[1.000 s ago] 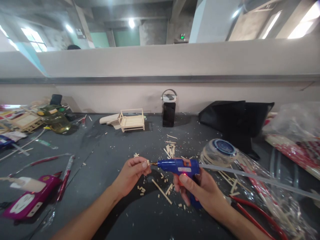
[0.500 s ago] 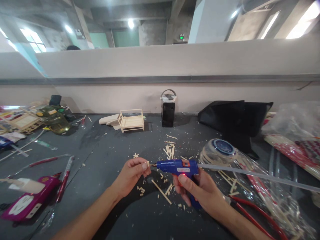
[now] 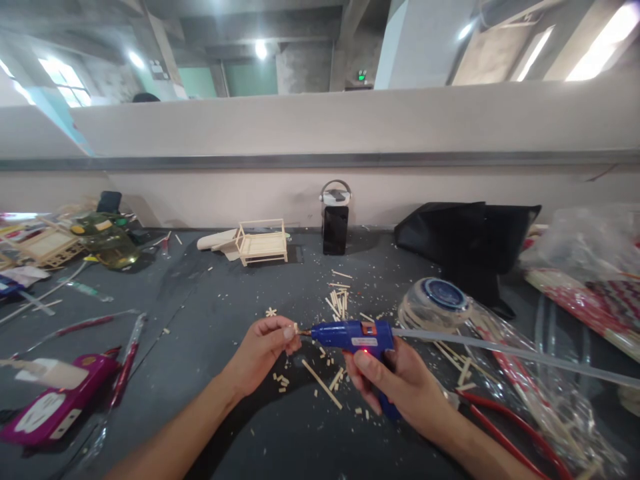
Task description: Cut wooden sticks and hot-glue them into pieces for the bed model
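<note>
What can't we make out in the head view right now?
All head view:
- Piece in the left hand: mostly hidden by the fingertips.
- Nozzle: too small to tell whether it touches the piece.
- Glue gun: grip partly covered by the right hand.
- Label: text too small and blurred.
- Glue stick: far end cut off by the right edge.
- Pliers: handle ends cut off by the bottom edge.

Both forearms [image 3: 195, 415] (wrists [image 3: 234, 381] included) are bare, like the fingers [image 3: 281, 335].
</note>
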The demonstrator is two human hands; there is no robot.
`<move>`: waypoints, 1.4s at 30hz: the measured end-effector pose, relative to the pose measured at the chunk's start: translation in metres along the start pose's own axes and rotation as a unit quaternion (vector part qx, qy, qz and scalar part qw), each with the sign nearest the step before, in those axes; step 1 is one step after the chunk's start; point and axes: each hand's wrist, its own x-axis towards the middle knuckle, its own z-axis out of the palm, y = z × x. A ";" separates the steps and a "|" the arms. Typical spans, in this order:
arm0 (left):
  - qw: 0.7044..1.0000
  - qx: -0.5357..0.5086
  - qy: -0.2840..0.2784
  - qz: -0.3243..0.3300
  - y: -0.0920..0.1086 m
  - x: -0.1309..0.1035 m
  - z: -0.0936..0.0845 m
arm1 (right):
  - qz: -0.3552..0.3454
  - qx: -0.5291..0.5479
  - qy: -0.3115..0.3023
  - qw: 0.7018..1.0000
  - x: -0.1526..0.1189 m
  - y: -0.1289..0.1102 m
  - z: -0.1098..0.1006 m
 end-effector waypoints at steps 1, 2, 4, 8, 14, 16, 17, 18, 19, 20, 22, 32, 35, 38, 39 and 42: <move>1.000 -0.001 -0.001 0.000 0.000 0.000 0.000 | 0.002 -0.002 0.001 1.000 0.000 -0.001 0.000; 1.000 -0.001 -0.001 0.000 0.000 0.000 0.000 | 0.004 -0.003 0.003 1.000 0.000 -0.002 0.000; 1.000 0.000 -0.002 0.001 0.000 0.000 0.001 | 0.005 -0.005 0.005 1.000 0.001 -0.004 0.001; 1.000 0.000 -0.007 0.005 0.000 0.000 0.001 | 0.007 -0.012 0.007 1.000 0.001 -0.007 0.002; 1.000 -0.002 -0.004 -0.001 0.000 0.000 0.000 | 0.007 -0.030 0.005 1.000 0.001 -0.006 0.001; 1.000 0.001 -0.005 0.000 0.000 0.000 0.000 | 0.009 -0.038 0.007 0.999 0.001 -0.006 0.001; 1.000 0.002 -0.006 0.000 0.000 0.000 0.000 | 0.010 -0.040 0.007 0.999 0.001 -0.006 0.001; 1.000 0.002 -0.006 0.000 0.000 0.000 0.000 | 0.011 -0.040 0.008 0.999 0.001 -0.006 0.001; 1.000 0.001 -0.007 0.000 0.000 0.000 -0.001 | 0.013 -0.040 0.009 0.999 0.001 -0.006 0.001; 1.000 -0.001 -0.008 -0.001 -0.001 0.000 -0.001 | 0.014 -0.039 0.011 0.999 0.001 -0.006 0.001; 1.000 -0.004 -0.008 0.000 -0.001 0.000 -0.001 | 0.015 -0.040 0.012 0.999 0.001 -0.006 0.001; 1.000 -0.005 -0.004 -0.001 0.000 0.000 0.000 | 0.021 -0.051 -0.008 0.998 0.002 -0.006 0.000; 1.000 0.000 -0.007 0.005 0.001 0.000 0.000 | 0.005 -0.053 -0.010 0.999 0.001 -0.007 -0.002; 1.000 0.005 -0.017 0.019 0.001 0.001 -0.002 | -0.044 -0.043 -0.002 0.998 -0.004 -0.009 -0.007; 1.000 0.005 -0.020 0.021 0.001 0.001 -0.002 | -0.070 -0.048 0.010 0.996 -0.007 -0.011 -0.010; 0.999 0.003 -0.022 0.024 0.000 0.002 -0.004 | -0.152 -0.144 0.098 0.973 -0.015 -0.022 -0.028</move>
